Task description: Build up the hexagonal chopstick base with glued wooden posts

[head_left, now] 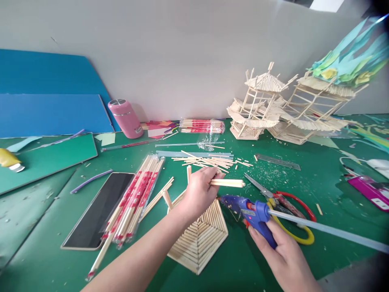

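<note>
My left hand is closed around a small bundle of pale wooden sticks, which points to the right. It hovers over the far side of a hexagonal panel made of sticks laid in rings, and my forearm hides part of that panel. Short stick posts rise at its far left edge. My right hand grips a blue hot glue gun with a long clear glue stick in its back. The nozzle points left, close to the panel's far right edge and just below the bundle.
Scissors lie behind the glue gun. Loose sticks lie beyond my left hand. Packaged chopsticks and a dark phone-like slab are at left. A pink bottle and stick pagodas stand at the back.
</note>
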Action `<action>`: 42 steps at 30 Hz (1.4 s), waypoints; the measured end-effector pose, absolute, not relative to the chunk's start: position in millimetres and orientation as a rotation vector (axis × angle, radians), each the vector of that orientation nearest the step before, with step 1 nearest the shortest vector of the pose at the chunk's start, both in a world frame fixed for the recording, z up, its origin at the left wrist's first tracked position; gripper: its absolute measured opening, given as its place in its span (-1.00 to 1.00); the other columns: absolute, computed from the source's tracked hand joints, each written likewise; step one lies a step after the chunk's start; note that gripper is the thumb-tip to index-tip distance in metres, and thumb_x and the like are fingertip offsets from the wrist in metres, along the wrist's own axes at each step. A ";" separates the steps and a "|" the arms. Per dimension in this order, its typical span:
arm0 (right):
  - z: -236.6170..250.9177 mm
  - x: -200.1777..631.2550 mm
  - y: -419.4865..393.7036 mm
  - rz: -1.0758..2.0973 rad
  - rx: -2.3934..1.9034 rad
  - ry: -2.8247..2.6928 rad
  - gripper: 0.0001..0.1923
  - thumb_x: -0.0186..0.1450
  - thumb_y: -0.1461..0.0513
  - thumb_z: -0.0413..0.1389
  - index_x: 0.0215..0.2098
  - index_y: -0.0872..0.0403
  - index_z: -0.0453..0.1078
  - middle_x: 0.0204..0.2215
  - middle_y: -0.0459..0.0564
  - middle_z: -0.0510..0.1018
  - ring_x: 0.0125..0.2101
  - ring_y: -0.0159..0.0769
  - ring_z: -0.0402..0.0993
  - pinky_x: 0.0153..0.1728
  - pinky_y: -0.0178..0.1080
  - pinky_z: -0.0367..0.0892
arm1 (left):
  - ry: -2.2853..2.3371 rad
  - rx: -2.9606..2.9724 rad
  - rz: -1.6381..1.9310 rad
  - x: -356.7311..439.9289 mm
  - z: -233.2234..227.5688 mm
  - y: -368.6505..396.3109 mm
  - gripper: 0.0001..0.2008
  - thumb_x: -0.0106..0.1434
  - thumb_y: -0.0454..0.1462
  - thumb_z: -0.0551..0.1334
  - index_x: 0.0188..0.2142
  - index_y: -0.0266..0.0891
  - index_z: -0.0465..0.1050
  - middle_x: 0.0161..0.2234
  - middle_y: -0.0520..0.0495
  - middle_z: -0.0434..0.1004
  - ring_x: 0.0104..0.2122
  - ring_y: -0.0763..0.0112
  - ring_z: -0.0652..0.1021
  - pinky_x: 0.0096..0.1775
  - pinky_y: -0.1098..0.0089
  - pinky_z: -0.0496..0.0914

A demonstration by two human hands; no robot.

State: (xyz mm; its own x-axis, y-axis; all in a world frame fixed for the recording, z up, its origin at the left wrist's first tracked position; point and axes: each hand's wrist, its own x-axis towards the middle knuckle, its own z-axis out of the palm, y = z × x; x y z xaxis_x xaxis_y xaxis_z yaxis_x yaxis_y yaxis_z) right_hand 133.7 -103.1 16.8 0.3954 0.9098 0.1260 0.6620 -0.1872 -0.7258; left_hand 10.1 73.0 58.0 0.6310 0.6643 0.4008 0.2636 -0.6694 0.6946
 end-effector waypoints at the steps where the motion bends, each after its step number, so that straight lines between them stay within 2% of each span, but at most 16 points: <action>1: 19.5 135.0 -101.6 0.481 -1.938 -1.313 -0.71 0.23 0.15 -0.01 -0.12 0.09 0.31 -0.29 0.00 0.56 -0.31 -0.31 0.51 -0.34 -0.44 0.42 | 0.724 2.258 0.879 10.0 58.0 72.9 -0.74 0.20 -0.36 0.01 -0.62 -0.24 0.16 -0.64 0.09 0.19 -0.61 0.55 0.24 -0.55 0.51 0.12; 6: 31.2 136.8 -98.8 0.732 -1.990 -1.194 -0.66 0.24 0.07 -0.05 -0.08 0.04 0.26 -0.27 0.01 0.52 -0.24 -0.27 0.45 -0.23 -0.34 0.37 | 0.716 2.264 0.871 9.7 58.4 73.3 -0.73 0.22 -0.35 0.00 -0.62 -0.24 0.12 -0.65 0.09 0.17 -0.61 0.55 0.23 -0.54 0.51 0.12; 9: 33.6 135.0 -99.9 0.772 -1.980 -1.172 -0.67 0.25 0.06 -0.07 -0.07 0.01 0.24 -0.30 -0.01 0.50 -0.24 -0.26 0.42 -0.19 -0.29 0.34 | 0.714 2.270 0.868 9.1 59.4 73.8 -0.73 0.22 -0.35 -0.01 -0.62 -0.24 0.09 -0.65 0.10 0.13 -0.61 0.55 0.20 -0.54 0.51 0.11; 16: 38.3 134.6 -98.8 0.769 -2.005 -1.200 -0.69 0.25 0.06 -0.08 -0.08 -0.04 0.23 -0.32 -0.06 0.49 -0.32 -0.30 0.42 -0.29 -0.32 0.34 | 0.758 2.292 0.883 9.4 60.9 74.7 -0.72 0.20 -0.36 0.03 -0.63 -0.24 0.06 -0.66 0.12 0.07 -0.62 0.57 0.15 -0.55 0.52 0.08; 24: 48.6 141.8 -91.3 0.861 -1.970 -1.231 -0.65 0.28 0.07 -0.13 -0.04 0.02 0.19 -0.44 -0.08 0.48 -0.37 -0.30 0.40 -0.37 -0.35 0.33 | 0.747 2.286 0.885 10.5 59.1 72.3 -0.73 0.22 -0.35 0.02 -0.62 -0.24 0.08 -0.65 0.11 0.09 -0.61 0.56 0.18 -0.54 0.52 0.11; 28: 56.5 144.0 -86.8 0.847 -2.031 -1.316 -0.68 0.28 0.07 -0.14 -0.05 -0.02 0.20 -0.48 -0.13 0.45 -0.50 -0.36 0.34 -0.47 -0.36 0.29 | 0.727 2.285 0.862 9.9 59.0 72.0 -0.74 0.23 -0.33 0.00 -0.60 -0.24 0.12 -0.64 0.10 0.11 -0.60 0.55 0.19 -0.53 0.51 0.12; 36: 65.5 146.8 -80.6 0.801 -2.092 -1.442 -0.72 0.28 0.07 -0.14 -0.07 -0.11 0.19 -0.44 -0.16 0.45 -0.45 -0.36 0.34 -0.41 -0.36 0.28 | 0.741 2.290 0.869 9.9 57.9 71.9 -0.74 0.23 -0.34 0.01 -0.60 -0.24 0.11 -0.64 0.10 0.14 -0.60 0.55 0.21 -0.52 0.51 0.12; 42: 62.8 145.9 -82.7 0.760 -2.108 -1.468 -0.75 0.28 0.07 -0.14 -0.13 -0.08 0.22 -0.47 -0.14 0.46 -0.47 -0.34 0.36 -0.42 -0.35 0.30 | 0.748 2.292 0.885 9.9 57.3 71.9 -0.72 0.23 -0.34 0.00 -0.61 -0.23 0.09 -0.65 0.10 0.15 -0.61 0.54 0.21 -0.54 0.50 0.12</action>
